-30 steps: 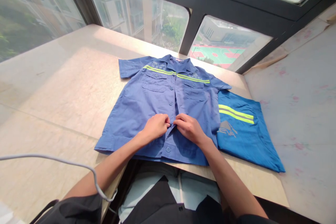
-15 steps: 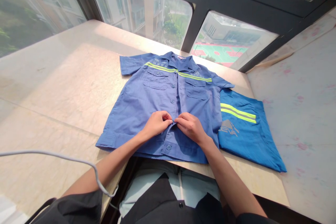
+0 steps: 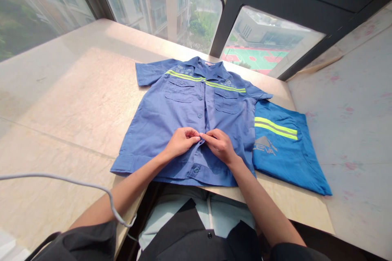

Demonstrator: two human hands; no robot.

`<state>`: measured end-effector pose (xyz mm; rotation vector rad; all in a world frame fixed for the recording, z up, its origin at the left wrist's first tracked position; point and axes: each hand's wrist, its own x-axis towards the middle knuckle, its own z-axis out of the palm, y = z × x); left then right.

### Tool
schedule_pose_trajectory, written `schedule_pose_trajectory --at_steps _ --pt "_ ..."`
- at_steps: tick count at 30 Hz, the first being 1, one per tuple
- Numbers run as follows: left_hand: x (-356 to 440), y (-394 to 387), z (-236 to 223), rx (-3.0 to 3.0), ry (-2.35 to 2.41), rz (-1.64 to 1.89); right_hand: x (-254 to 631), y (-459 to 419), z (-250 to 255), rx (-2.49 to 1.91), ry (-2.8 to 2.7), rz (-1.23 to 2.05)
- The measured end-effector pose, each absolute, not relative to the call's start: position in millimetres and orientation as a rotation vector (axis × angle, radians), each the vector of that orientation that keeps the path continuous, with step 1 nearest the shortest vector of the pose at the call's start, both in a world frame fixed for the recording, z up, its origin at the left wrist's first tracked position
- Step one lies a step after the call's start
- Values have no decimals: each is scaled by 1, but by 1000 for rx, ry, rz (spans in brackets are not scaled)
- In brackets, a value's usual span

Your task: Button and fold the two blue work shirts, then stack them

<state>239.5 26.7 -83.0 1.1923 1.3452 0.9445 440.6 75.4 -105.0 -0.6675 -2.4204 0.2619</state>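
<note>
A blue short-sleeved work shirt (image 3: 180, 116) with a yellow reflective stripe lies front side up, collar away from me. My left hand (image 3: 183, 140) pinches its front edge at a button low on the placket. Fingertips of my right hand (image 3: 219, 143) close on the opposite front edge, almost touching the left ones. The button between them is mostly hidden by my fingers. Below, the hem button (image 3: 196, 169) looks fastened. Further up, the buttons (image 3: 200, 116) show along the placket, and the two front edges lie slightly apart there.
A folded brighter blue garment (image 3: 284, 159) with a yellow stripe lies to the right, partly under the shirt's sleeve. A grey cable (image 3: 76, 183) crosses at left over my forearm. Windows border the pale stone ledge (image 3: 67, 110), and a patterned wall (image 3: 346, 130) stands at right.
Both hands stay at the same button, with the right fingers shifted slightly and stretched over the left fingertips. The whole view has tilted a little; the shirt lies as before.
</note>
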Motion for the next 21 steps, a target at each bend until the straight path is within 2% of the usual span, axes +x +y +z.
schedule_pose_trajectory --at_steps 21 --pt "240 21 -75 1152 1362 845 436 75 -104 -672 -2450 388"
